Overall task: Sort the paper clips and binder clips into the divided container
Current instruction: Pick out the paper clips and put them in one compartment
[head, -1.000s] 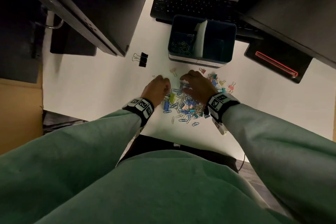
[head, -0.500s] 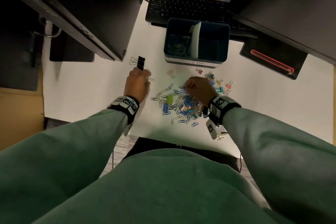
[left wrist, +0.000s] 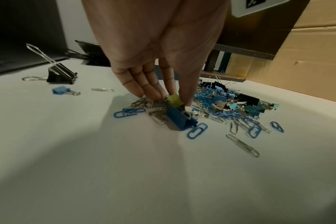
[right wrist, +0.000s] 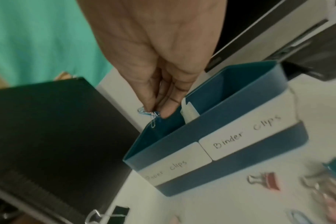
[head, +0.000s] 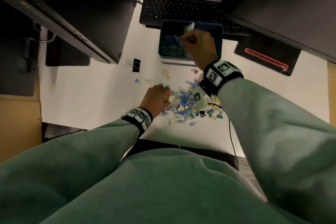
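The blue divided container (head: 209, 24) stands at the back, labelled "Paper clips" left and "Binder clips" right (right wrist: 247, 131). Its left compartment holds several paper clips. My right hand (head: 182, 39) hovers over that compartment and pinches a few blue paper clips (right wrist: 144, 112) in its fingertips (right wrist: 167, 112). The mixed pile of clips (head: 183, 102) lies on the white desk. At the pile's left edge my left hand (left wrist: 175, 100) pinches a yellow-green binder clip (head: 167, 99) between thumb and fingers. A larger blue binder clip (left wrist: 177, 119) lies just below it.
A big black binder clip (head: 136, 64), a small blue one (head: 137, 81) and a pink one (head: 166, 74) lie apart from the pile. A keyboard (head: 178, 9) sits behind the container, with dark monitors on both sides. A cardboard box (head: 18, 123) borders the desk's left.
My right hand rose from the pile to above the container's left compartment, carrying paper clips. My left hand came back from beside the black binder clip to the pile and took the yellow-green clip.
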Available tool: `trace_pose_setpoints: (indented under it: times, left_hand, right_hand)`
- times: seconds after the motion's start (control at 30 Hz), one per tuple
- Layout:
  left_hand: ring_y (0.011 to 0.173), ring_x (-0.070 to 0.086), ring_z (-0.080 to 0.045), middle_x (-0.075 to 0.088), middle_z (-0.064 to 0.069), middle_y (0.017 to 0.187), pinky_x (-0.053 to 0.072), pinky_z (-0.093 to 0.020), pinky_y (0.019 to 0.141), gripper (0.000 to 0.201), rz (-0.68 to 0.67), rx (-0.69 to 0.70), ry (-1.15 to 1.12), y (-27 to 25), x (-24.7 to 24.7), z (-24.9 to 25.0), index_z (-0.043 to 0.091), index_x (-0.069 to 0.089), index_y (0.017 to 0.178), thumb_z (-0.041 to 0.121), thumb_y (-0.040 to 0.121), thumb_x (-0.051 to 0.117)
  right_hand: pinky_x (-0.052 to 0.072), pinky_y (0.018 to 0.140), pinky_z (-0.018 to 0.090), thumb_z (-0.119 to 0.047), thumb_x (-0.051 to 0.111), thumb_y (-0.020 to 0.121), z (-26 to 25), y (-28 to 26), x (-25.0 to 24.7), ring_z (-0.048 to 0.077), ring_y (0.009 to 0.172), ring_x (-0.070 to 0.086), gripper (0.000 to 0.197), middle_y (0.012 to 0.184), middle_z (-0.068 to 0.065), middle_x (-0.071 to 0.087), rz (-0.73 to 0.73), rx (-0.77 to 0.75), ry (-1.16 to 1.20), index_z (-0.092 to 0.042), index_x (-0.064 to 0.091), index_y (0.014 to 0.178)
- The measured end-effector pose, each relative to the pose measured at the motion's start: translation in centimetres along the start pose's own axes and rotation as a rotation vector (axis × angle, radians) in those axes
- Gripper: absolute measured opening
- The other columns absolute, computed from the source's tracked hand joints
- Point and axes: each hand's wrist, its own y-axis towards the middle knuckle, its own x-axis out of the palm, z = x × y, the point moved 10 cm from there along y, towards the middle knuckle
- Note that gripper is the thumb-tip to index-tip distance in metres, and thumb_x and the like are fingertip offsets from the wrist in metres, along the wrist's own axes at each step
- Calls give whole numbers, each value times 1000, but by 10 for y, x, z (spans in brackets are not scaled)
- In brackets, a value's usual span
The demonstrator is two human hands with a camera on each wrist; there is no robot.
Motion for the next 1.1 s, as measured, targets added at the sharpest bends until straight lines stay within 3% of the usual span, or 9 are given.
trace_pose_setpoints:
  times: [0.2, 0.3, 0.4, 0.5, 0.6, 0.67, 0.8, 0.93, 1.1]
  left_hand:
    - [85, 57, -22, 63, -1, 89, 40, -36, 80, 16, 169, -89, -10, -12, -35, -22, 19, 65, 93, 20, 77, 67]
    - [83, 57, -28, 64, -6, 88, 40, -37, 78, 16, 257, -208, -6, -25, -57, -61, 17, 66, 90, 15, 74, 70]
    - [92, 56, -34, 61, -14, 100, 42, -41, 82, 30, 204, -270, 57, -27, -58, -91, 16, 64, 104, 16, 74, 68]
    - [108, 50, -34, 53, -15, 122, 38, -42, 91, 58, 75, -136, 121, -16, -43, -77, 14, 52, 129, 29, 77, 74]
    - [110, 51, -33, 49, -16, 128, 39, -43, 95, 70, -13, -45, 147, -6, -26, -50, 8, 47, 132, 29, 74, 79]
    - [100, 55, -35, 52, -18, 120, 45, -42, 86, 57, 3, -14, 129, -1, -18, -37, 4, 52, 124, 18, 74, 77]
    - [92, 58, -37, 55, -23, 109, 50, -40, 71, 24, 44, 48, 57, 9, -8, -14, -1, 57, 108, 0, 85, 60]
    - [66, 58, -36, 55, -22, 86, 48, -39, 55, 8, 18, 81, -20, 18, 1, -1, -4, 60, 86, -7, 79, 59]
    - [71, 56, -31, 55, -16, 89, 49, -38, 64, 5, -44, 48, -60, 21, -1, 2, 2, 60, 85, 0, 80, 58]
  right_hand:
    - [52, 83, 23, -15, 63, 90, -13, -33, 30, 15, 92, 62, 17, 107, 7, 64, -54, -234, -290, -10, 63, 107]
    - [52, 89, 31, -28, 66, 87, 22, -77, 70, 19, 102, 59, 33, 115, 7, 59, -339, -228, -578, -12, 58, 115]
    - [51, 89, 38, -38, 71, 81, 60, -103, 96, 26, 107, 55, 58, 121, 11, 51, -524, -192, -883, -8, 48, 125]
    - [55, 81, 39, -25, 71, 82, 65, -105, 108, 27, 98, 59, 46, 113, 11, 53, -516, -235, -929, -8, 48, 117]
    - [57, 75, 38, -7, 66, 84, 69, -102, 109, 26, 91, 62, 28, 103, 10, 57, -507, -207, -879, -6, 53, 109]
    - [54, 78, 34, 0, 62, 84, 74, -98, 107, 25, 90, 61, 21, 100, 10, 58, -513, -184, -810, -5, 57, 103]
    - [50, 76, 26, 0, 51, 88, 91, -87, 83, 21, 86, 64, 18, 94, 9, 68, -467, -1, -563, -4, 68, 91]
    - [49, 71, 11, -9, 64, 88, 96, -85, 47, 5, 70, 63, 8, 88, 2, 71, -382, 174, -250, -10, 69, 93]
    - [53, 68, 11, -13, 64, 89, 48, -57, 0, 6, 70, 65, 9, 85, 1, 70, -135, 136, 67, -8, 67, 96]
